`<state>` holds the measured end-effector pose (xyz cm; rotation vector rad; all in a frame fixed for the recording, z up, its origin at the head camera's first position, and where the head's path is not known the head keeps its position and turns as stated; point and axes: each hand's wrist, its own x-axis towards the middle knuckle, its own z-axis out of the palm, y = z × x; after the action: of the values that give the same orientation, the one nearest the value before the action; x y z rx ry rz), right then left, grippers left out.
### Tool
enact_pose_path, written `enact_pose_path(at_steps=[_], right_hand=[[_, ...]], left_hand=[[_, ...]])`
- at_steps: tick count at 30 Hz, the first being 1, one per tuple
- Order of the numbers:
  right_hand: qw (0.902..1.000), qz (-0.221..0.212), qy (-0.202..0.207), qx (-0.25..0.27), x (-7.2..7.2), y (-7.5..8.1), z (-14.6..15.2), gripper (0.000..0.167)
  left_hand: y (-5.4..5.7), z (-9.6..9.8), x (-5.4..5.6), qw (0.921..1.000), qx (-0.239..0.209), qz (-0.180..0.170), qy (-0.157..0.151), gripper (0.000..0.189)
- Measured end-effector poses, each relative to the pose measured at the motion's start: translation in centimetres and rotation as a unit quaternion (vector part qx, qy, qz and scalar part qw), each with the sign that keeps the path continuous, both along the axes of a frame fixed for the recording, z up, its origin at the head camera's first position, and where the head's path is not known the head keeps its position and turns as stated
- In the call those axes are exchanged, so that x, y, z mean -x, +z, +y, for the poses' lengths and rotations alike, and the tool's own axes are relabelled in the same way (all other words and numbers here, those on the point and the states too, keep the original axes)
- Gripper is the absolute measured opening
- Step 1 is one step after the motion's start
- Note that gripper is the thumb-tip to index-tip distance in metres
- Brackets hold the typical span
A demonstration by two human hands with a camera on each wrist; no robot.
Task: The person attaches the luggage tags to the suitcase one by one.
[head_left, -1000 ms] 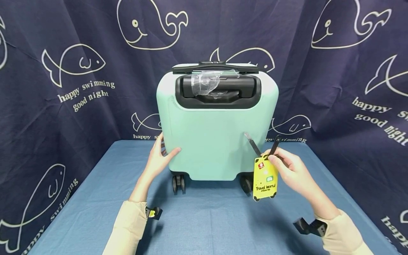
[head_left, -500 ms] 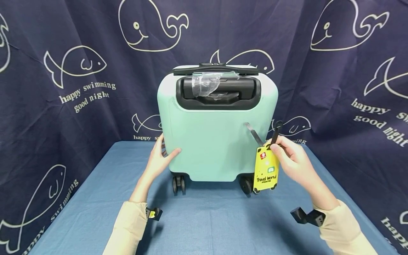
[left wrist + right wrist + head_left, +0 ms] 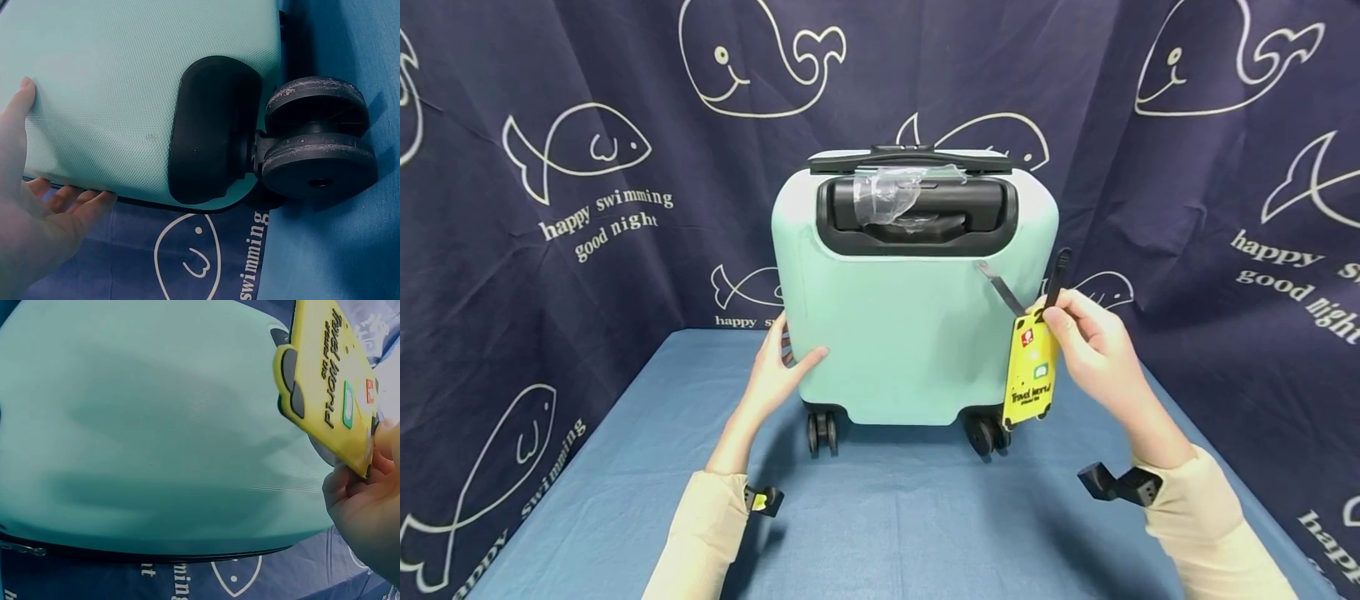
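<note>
A mint-green suitcase [image 3: 895, 333] stands upright on its wheels, facing me. My left hand [image 3: 772, 371] grips its lower left side, thumb on the front panel and fingers round the side. In the left wrist view, the fingers of that left hand [image 3: 47, 219] reach the shell's edge near a black double wheel [image 3: 319, 140]. My right hand [image 3: 1093, 346] pinches the top of a yellow luggage tag [image 3: 1032, 367] printed "Travel World". Its black strap [image 3: 1060, 275] sticks up in two separate ends. The tag hangs before the suitcase's lower right side; in the right wrist view, fingertips are partly hidden.
A black carry handle [image 3: 910, 160] spans the suitcase top, with clear plastic film [image 3: 887, 196] over the recessed pull handle [image 3: 955, 204]. The blue cloth-covered table [image 3: 880, 517] lies below. A dark blue curtain [image 3: 715, 167] with whale and fish drawings hangs behind.
My right hand has lifted the luggage tag up and slightly right, so its strap ends now stand higher against the suitcase. The left hand and the suitcase have stayed in place.
</note>
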<state>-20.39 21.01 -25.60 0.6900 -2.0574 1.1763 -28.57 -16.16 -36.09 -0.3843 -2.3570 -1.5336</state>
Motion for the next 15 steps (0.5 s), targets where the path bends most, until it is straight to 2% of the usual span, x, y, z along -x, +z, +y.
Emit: enact_pose_path(at_steps=[6,15], right_hand=[[0.9999,0.011,0.010,0.009,0.2,1.3,-0.1,0.013],[0.9963,0.021,0.071,0.044,1.2,3.3,0.1,0.018]], left_hand=[[0.0,0.1,0.1,1.0000,-0.001,-0.001,-0.001,0.084],[0.0,0.1,0.0,0.9999,-0.006,0.008,-0.003,0.082]])
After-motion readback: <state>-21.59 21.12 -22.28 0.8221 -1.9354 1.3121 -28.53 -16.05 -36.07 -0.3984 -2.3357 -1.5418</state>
